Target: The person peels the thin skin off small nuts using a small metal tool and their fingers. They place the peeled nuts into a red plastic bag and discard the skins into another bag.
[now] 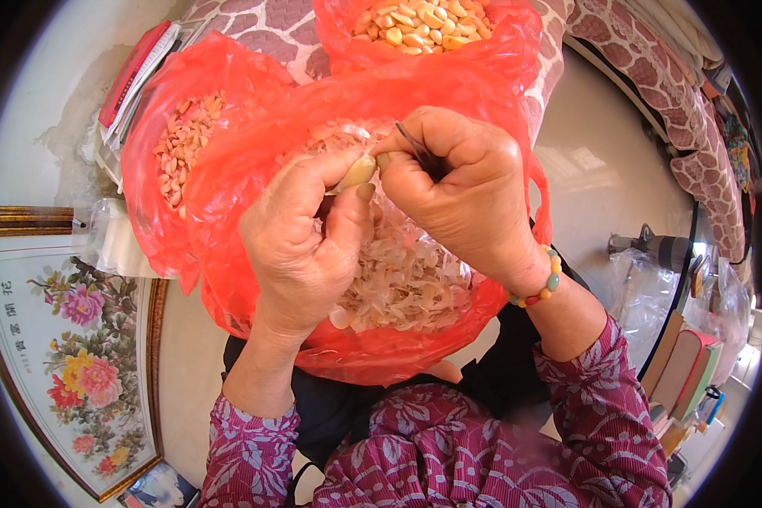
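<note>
My left hand [305, 228] pinches a pale garlic clove [359, 173] between thumb and index finger. Against the clove's upper end rest the fingertips of my right hand [460, 190], which also grips a small thin dark tool [413, 141]; the fist hides most of it, so its kind is unclear. Below both hands an open red plastic bag [355, 362] holds a heap of papery garlic skins [413, 286]. A second red bag [143, 159] at the left contains small pinkish-brown unpeeled cloves [181, 152]. Smooth peeled garlic cloves [425, 25] fill another red bag [336, 47] at the top.
The farther bags rest on a patterned quilted cover [260, 25]. Books [136, 82] are stacked at the upper left, above a framed flower picture [82, 368]. To the right lie clear plastic bags [641, 298] and upright books [679, 368] on the tiled floor's far side [597, 146].
</note>
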A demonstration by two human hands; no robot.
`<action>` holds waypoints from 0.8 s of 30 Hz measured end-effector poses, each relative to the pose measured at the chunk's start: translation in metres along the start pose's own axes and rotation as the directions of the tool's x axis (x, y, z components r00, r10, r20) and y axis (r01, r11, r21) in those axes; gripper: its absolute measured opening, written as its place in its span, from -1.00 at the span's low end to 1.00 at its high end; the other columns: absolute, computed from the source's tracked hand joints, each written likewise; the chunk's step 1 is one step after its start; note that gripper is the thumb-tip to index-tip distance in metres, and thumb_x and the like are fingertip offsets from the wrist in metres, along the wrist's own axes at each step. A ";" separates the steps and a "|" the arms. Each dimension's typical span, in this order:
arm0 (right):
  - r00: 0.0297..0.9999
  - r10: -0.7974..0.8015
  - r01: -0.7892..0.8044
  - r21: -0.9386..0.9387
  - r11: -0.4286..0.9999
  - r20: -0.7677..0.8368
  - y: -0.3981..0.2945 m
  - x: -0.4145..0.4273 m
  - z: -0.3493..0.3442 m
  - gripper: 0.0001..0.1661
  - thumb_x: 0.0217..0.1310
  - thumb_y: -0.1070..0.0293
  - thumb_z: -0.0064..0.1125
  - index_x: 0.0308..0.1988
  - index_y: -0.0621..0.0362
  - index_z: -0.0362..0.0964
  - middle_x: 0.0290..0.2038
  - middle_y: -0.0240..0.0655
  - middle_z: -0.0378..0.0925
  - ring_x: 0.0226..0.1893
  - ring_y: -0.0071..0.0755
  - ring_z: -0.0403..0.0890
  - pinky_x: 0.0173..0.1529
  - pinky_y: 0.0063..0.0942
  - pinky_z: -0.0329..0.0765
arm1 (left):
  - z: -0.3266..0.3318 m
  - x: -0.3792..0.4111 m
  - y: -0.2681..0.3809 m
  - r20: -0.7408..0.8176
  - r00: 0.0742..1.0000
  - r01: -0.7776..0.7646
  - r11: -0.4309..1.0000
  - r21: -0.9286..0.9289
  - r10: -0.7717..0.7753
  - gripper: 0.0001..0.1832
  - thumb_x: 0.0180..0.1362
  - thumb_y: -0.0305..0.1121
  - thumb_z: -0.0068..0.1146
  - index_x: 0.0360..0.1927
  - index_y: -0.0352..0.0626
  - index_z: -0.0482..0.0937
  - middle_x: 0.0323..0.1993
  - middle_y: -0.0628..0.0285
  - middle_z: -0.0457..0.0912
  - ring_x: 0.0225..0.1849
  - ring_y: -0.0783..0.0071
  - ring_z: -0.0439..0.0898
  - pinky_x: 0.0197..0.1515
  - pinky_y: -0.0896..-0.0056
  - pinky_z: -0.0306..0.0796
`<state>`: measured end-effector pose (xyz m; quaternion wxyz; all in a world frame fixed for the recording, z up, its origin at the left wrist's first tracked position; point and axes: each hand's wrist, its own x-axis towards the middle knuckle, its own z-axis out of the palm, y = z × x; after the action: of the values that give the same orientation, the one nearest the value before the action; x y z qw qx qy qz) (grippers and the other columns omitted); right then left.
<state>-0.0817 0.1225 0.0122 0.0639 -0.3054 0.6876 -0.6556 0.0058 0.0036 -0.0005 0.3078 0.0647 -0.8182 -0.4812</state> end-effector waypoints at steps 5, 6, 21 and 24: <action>0.998 0.064 -0.064 -0.027 0.998 -0.006 -0.002 0.001 0.001 -0.96 0.00 0.59 0.08 -0.49 0.33 0.44 -0.64 -0.44 0.46 -0.62 -0.78 0.38 -0.57 -0.71 0.34 | 0.001 0.000 0.006 0.004 0.983 0.177 0.944 -0.277 -0.183 -0.90 0.13 -0.57 0.12 -0.26 -0.30 0.54 -0.50 0.36 0.52 -0.53 0.76 0.42 -0.51 0.71 0.29; 0.994 0.109 -0.109 -0.033 0.994 0.014 -0.004 0.001 0.000 -0.96 -0.01 0.61 0.07 -0.47 0.32 0.46 -0.61 -0.50 0.46 -0.57 -0.84 0.35 -0.52 -0.76 0.33 | 0.001 0.001 0.007 0.014 0.981 0.186 0.925 -0.332 -0.193 -0.90 0.16 -0.56 0.11 -0.25 -0.30 0.53 -0.49 0.38 0.52 -0.52 0.78 0.41 -0.52 0.73 0.28; 0.939 0.048 -0.089 0.106 0.990 0.342 0.004 0.000 -0.020 -0.86 0.06 0.44 0.23 -0.44 0.28 0.47 -0.65 -0.46 0.43 -0.60 -0.78 0.30 -0.54 -0.62 0.30 | -0.009 0.010 0.008 0.140 0.906 0.377 0.614 -0.693 -0.399 -0.84 0.22 -0.36 0.08 -0.25 -0.26 0.49 -0.51 0.34 0.52 -0.65 0.79 0.29 -0.61 0.75 0.18; 0.978 0.165 -0.196 0.283 0.939 0.130 -0.003 0.005 -0.009 -0.86 0.13 0.44 0.18 -0.35 0.32 0.52 -0.58 -0.52 0.49 -0.54 -0.82 0.37 -0.51 -0.70 0.32 | -0.010 0.009 0.008 0.181 0.913 0.389 0.649 -0.654 -0.366 -0.84 0.22 -0.36 0.09 -0.26 -0.25 0.50 -0.49 0.34 0.53 -0.63 0.80 0.30 -0.61 0.75 0.19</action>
<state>-0.0890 0.1284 0.0181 0.2043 -0.2617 0.6032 -0.7252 0.0060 -0.0037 0.0137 0.1895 0.1090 -0.5594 -0.7996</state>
